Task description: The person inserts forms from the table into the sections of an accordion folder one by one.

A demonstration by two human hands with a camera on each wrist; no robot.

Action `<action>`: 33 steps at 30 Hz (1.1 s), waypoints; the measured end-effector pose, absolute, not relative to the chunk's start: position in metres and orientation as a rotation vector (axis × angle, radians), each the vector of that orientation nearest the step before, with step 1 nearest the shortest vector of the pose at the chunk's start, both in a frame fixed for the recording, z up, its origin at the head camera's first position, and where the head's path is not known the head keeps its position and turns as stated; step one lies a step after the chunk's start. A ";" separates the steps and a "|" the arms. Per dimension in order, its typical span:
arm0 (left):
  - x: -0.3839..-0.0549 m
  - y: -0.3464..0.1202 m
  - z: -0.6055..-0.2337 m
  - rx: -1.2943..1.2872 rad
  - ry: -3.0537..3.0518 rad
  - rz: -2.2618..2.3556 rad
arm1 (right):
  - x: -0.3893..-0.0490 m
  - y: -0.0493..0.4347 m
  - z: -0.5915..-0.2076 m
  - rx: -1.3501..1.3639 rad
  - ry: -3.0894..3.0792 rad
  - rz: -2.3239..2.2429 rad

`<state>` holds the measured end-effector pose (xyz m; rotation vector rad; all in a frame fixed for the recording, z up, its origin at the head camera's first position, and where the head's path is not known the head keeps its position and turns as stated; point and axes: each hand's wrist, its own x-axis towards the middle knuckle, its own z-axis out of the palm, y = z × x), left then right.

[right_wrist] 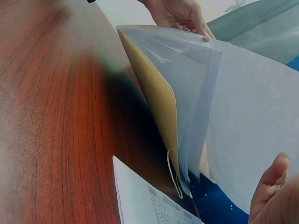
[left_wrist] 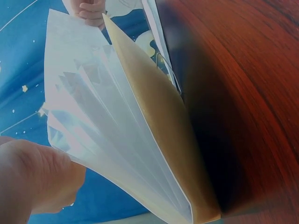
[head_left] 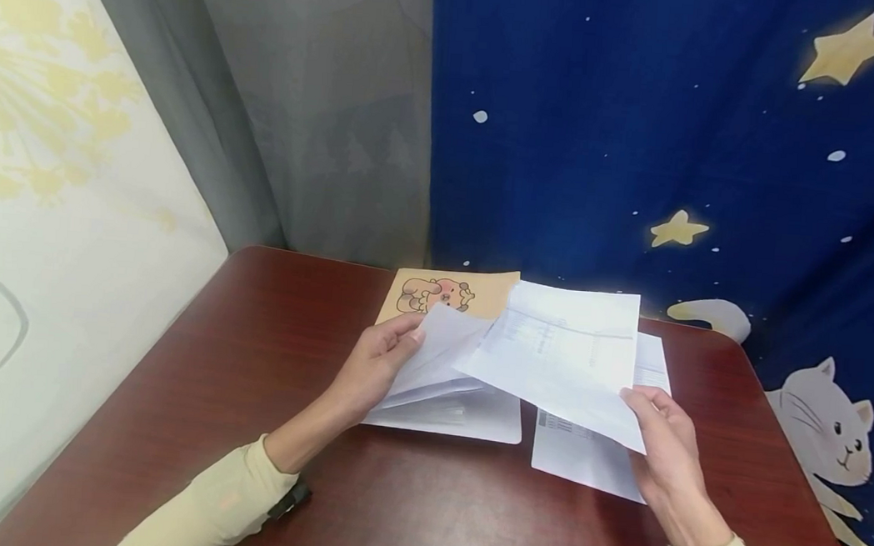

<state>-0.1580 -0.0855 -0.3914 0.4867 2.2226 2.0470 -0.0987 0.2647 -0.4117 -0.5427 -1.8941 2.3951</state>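
Note:
A tan display book [head_left: 492,291] with a cartoon animal on its cover lies on the table, its clear plastic sleeves [left_wrist: 107,102] fanned out in the left wrist view. My left hand [head_left: 373,369] pinches the edge of the raised sleeves between thumb and fingers. In my right hand [head_left: 669,442] is a white sheet of paper [head_left: 563,347], gripped at its near right corner. The sheet's far left end overlaps the raised sleeves in the head view. Faint print shows through the paper.
More printed sheets [head_left: 583,461] lie on the dark red wooden table [head_left: 423,506], right of the book and partly under the held sheet. An elastic loop [right_wrist: 174,175] hangs at the book's cover edge. A blue star-patterned curtain [head_left: 565,147] hangs behind the table.

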 end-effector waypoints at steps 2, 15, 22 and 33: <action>-0.158 -0.086 -0.391 0.484 2.220 2.045 | -0.101 0.263 -0.411 -0.536 -1.863 2.407; -0.158 -0.086 -0.391 0.476 2.238 2.037 | -0.117 0.257 -0.414 -0.574 -1.802 2.365; -0.159 -0.086 -0.392 0.490 2.236 2.051 | -0.124 0.257 -0.415 -0.584 -1.859 2.340; -0.159 -0.084 -0.393 0.492 2.286 2.025 | -0.131 0.250 -0.416 -0.579 -1.929 2.342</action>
